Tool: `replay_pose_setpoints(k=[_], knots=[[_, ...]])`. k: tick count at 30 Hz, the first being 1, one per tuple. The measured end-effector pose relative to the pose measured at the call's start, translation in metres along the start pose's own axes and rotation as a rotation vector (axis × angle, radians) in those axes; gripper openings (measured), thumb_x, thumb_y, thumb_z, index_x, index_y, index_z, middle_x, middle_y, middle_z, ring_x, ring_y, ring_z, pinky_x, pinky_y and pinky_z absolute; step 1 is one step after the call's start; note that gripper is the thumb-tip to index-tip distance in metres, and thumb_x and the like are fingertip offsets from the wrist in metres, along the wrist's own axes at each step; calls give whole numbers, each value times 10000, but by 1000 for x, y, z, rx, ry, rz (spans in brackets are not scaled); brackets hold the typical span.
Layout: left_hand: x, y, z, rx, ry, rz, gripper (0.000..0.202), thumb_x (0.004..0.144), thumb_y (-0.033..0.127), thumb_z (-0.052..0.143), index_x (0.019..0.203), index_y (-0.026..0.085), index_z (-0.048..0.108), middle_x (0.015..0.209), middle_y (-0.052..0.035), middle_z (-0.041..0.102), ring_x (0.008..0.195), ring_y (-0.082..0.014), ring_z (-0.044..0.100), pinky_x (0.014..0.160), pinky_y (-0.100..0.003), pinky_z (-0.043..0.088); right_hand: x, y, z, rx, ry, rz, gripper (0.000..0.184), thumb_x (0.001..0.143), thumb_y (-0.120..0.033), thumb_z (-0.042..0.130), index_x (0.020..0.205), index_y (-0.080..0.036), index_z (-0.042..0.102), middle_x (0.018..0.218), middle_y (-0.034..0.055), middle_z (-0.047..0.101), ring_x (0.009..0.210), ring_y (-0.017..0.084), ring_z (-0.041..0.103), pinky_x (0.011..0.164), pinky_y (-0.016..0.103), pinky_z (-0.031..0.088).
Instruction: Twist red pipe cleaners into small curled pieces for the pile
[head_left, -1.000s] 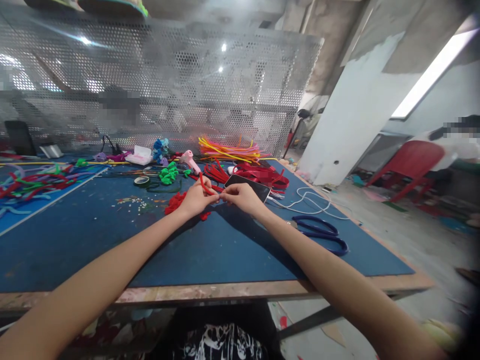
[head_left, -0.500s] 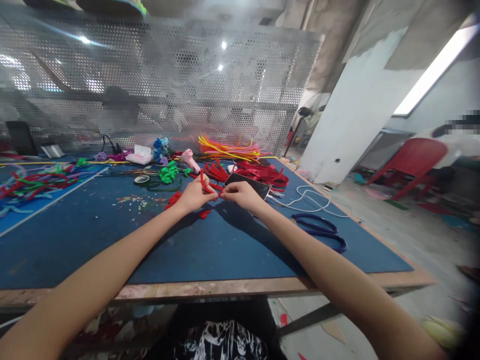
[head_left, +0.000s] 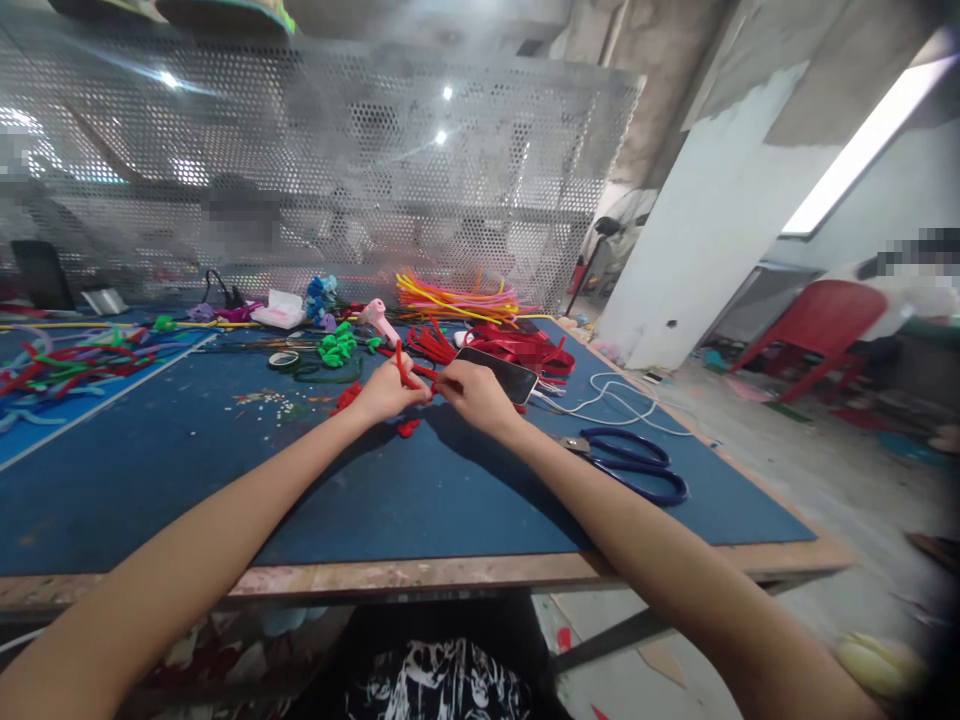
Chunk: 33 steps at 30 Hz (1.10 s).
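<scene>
My left hand and my right hand meet fingertip to fingertip above the blue table mat. Both pinch a red pipe cleaner, whose free end sticks up past my left thumb. Small red pieces lie on the mat just under my left hand. A dark phone lies right behind my right hand, and a heap of red pipe cleaners is beyond it.
Blue-handled scissors lie right of my right forearm, a white cable behind them. A pink glue gun, green pieces, a tape roll and orange-yellow pipe cleaners sit further back. A red chair stands at right.
My hands have stayed joined on the red pipe cleaner, shifting slightly left and closer together. The view has shifted a little, so the scissors show more fully.
</scene>
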<state>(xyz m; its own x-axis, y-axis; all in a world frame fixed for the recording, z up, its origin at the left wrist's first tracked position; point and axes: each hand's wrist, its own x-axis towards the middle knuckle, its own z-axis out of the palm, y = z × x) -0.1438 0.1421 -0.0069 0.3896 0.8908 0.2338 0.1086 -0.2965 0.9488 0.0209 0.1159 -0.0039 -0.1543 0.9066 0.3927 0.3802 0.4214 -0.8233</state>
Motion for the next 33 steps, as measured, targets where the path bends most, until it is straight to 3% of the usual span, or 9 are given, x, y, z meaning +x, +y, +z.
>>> replay_pose_setpoints(k=[5, 11, 18, 22, 26, 29, 33], knots=[[-4, -3, 3, -122, 2, -78, 443, 512, 146, 739, 680, 194, 332, 523, 41, 629, 536, -155, 634, 552, -266, 479, 4, 7, -8, -46, -53, 10, 79, 611, -227, 655, 578, -156, 646, 541, -15, 570, 551, 99, 466, 565, 235, 322], [-8, 4, 3, -304, 50, -128, 386, 553, 279, 776, 813, 137, 529, 719, -8, 655, 663, -118, 649, 683, -263, 509, 5, 13, -7, 97, 29, 127, 268, 659, -401, 602, 669, -134, 616, 525, -28, 521, 455, 68, 414, 469, 214, 315], [-7, 4, 2, -345, 26, -154, 365, 564, 310, 776, 823, 126, 598, 740, -41, 653, 666, -133, 641, 664, -274, 519, 0, 5, -1, 216, 7, 175, 345, 598, -473, 655, 635, -135, 592, 515, -37, 503, 435, 51, 384, 431, 198, 293], [-7, 5, 4, -260, 16, -131, 265, 619, 266, 729, 783, 136, 566, 710, -23, 636, 649, -149, 653, 617, -271, 522, 1, 5, -3, 225, 24, 169, 406, 669, -544, 569, 631, -140, 581, 529, -25, 512, 428, 55, 388, 424, 203, 296], [-11, 5, 8, -97, -31, -60, 162, 624, 181, 685, 728, 156, 563, 674, -4, 630, 637, -175, 651, 543, -253, 508, 3, 6, -5, 191, 43, 84, 324, 634, -456, 646, 722, -145, 618, 564, -33, 533, 465, 60, 402, 457, 202, 320], [-14, 4, 12, 12, -56, 13, 172, 642, 156, 644, 804, 175, 590, 685, -4, 633, 617, -179, 638, 518, -250, 490, 2, 5, -3, 177, 17, 0, 296, 601, -363, 693, 809, -156, 650, 612, -27, 575, 546, 82, 473, 530, 209, 375], [-15, -1, 13, 270, -66, 148, 217, 703, 150, 541, 914, 185, 574, 750, -23, 652, 669, -195, 647, 535, -253, 478, 1, 2, 1, 194, 13, -47, 210, 679, -336, 618, 757, -145, 661, 707, 15, 635, 631, 109, 542, 614, 235, 420]])
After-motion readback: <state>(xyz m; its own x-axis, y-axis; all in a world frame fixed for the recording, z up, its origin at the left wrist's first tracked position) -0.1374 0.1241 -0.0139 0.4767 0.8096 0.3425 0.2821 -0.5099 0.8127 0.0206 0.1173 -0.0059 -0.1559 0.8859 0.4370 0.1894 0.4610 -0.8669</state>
